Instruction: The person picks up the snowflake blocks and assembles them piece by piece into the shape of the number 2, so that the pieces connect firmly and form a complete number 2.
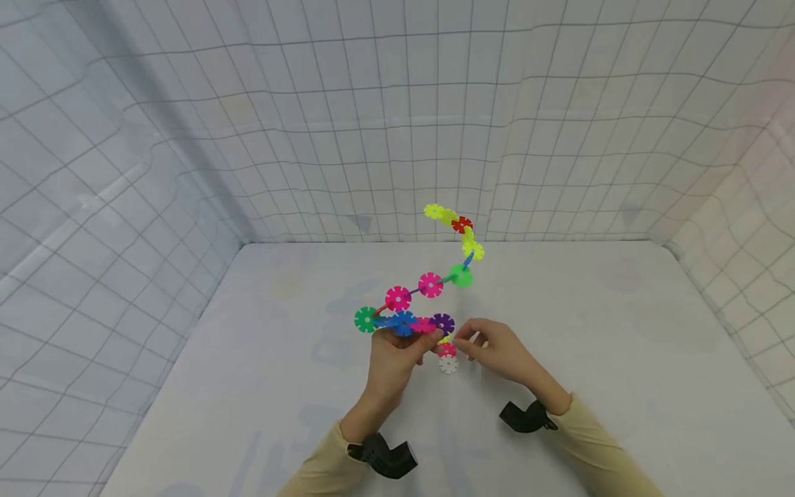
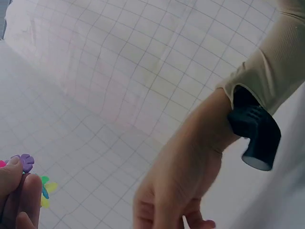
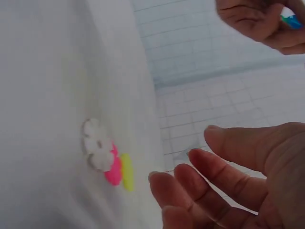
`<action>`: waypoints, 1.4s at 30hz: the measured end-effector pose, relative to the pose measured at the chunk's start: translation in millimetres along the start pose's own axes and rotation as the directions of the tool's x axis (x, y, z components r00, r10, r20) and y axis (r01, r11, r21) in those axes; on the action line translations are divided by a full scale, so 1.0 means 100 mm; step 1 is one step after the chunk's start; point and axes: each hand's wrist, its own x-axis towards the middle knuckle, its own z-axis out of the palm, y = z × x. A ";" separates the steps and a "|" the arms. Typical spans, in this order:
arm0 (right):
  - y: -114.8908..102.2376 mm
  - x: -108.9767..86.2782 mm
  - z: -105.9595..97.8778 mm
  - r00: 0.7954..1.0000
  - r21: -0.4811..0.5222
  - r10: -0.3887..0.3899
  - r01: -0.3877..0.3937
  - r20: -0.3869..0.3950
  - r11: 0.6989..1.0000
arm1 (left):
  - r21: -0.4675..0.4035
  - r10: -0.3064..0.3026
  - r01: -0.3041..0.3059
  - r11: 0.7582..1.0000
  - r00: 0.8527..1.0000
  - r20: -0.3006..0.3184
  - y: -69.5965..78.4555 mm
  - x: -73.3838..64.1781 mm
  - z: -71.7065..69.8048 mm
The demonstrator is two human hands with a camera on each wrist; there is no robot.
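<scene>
A long zigzag chain of notched plastic discs (image 1: pixel 404 323) in blue, pink, green, red and yellow stretches up and back from my left hand (image 1: pixel 393 362). Thumb and fingers pinch it near its purple disc (image 1: pixel 444 322), also seen in the left wrist view as a purple disc (image 2: pixel 27 162). Just to the right, my right hand (image 1: pixel 497 352) has loosely bent fingers. In the right wrist view, nothing lies between those fingers (image 3: pixel 228 181). Below the hands lie a white disc (image 3: pixel 97 143), a pink disc (image 3: pixel 113 169) and a yellow disc (image 3: pixel 127 171), close together.
The white table (image 1: pixel 590 331) is enclosed at the back and sides by white sheeting with a dark grid (image 1: pixel 397 124). A black camera mount (image 1: pixel 386 457) sits on the left wrist and another black mount (image 1: pixel 524 417) on the right.
</scene>
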 end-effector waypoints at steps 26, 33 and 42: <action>0.14 0.02 0.17 0.999 -0.077 -0.002 0.004 0.033 0.997 | -0.016 -0.003 0.003 1.000 1.000 -0.026 0.11 -0.01 -0.02; -0.19 -0.07 -0.13 0.999 0.376 0.044 -0.041 -0.001 0.926 | -0.012 -0.003 0.003 1.000 0.999 -0.032 0.13 -0.01 -0.01; -0.47 -0.25 -0.33 0.998 0.535 -0.032 0.056 -0.054 0.843 | -0.003 0.000 0.000 1.000 1.000 -0.022 0.10 0.00 -0.01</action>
